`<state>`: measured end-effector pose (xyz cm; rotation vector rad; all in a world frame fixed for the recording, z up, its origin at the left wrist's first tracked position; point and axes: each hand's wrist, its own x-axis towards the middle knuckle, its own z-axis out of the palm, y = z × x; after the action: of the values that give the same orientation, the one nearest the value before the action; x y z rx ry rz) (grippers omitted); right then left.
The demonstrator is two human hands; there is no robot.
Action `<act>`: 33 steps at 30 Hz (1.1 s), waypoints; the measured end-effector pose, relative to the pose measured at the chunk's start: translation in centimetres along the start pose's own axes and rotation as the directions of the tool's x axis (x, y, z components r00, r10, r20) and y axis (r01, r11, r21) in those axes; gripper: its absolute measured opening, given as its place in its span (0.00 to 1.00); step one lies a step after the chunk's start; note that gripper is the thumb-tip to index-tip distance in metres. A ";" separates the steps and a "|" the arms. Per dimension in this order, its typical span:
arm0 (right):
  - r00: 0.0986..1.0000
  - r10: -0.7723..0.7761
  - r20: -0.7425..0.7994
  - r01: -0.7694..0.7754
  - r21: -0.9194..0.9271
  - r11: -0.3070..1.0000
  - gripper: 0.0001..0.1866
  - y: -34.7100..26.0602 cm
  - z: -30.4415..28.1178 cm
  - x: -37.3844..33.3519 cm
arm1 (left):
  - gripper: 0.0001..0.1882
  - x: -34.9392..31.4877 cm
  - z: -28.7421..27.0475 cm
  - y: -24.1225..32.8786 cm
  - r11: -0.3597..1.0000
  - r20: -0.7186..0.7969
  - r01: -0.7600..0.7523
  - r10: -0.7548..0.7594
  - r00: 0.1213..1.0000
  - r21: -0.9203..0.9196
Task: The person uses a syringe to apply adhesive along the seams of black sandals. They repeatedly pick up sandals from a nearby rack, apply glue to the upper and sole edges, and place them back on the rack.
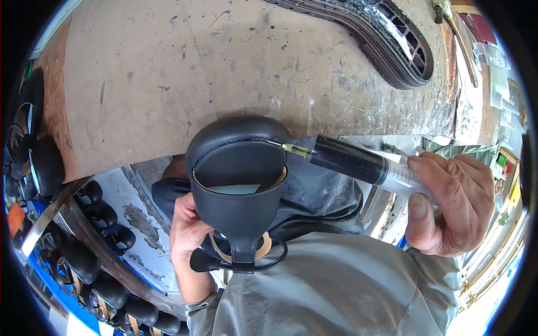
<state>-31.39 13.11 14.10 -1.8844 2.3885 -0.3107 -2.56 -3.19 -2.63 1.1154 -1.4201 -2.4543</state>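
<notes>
With right hand (457,201), nearest the camera at the right of the frame, pinches the pale end of a syringe (347,159) between thumb and fingertips, its dark-filled barrel slanting up toward the centre. With left hand (186,224), left of the lower centre, clasps a black shoe (238,210) by its side, fingers mostly hidden behind; cannot tell how firmly. Holds that shoe at the centre of the frame, rounded end toward the top and overlapping the edge of a stained workbench (151,73); cannot tell if resting on it. Points the thin needle (273,143) at the seam (235,140) along that rounded end, toward its right; too fine to tell touching from just beside. Seems, judging by this, to be at the step of laying fluid into the seam. Probably calls next for a slow, even push and a careful trace of the curve, without letting the shoe turn; could smear the smooth surface if pressed too hard. Has a ridged sole (386,61) lying well apart at the upper right.
</notes>
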 end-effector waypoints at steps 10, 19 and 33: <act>0.994 0.081 -0.067 -0.079 0.043 0.996 0.15 0.2 0.8 -0.8 | 0.11 -0.1 2.7 -1.1 0.979 -0.101 0.018 -0.039 0.994 -0.203; 0.990 0.094 -0.104 -0.080 0.128 0.989 0.16 0.3 1.3 -1.4 | 0.12 -0.9 3.6 -2.1 0.983 -0.147 0.020 -0.048 0.988 -0.184; 0.976 -0.071 -0.206 0.102 0.144 0.984 0.13 0.9 2.1 -1.4 | 0.14 -3.6 4.1 -4.6 0.995 -0.236 0.074 -0.087 0.968 -0.060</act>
<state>-31.54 14.50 11.81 -1.9743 2.3248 -0.7019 -1.26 3.80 -3.05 1.4272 -1.2583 -2.2966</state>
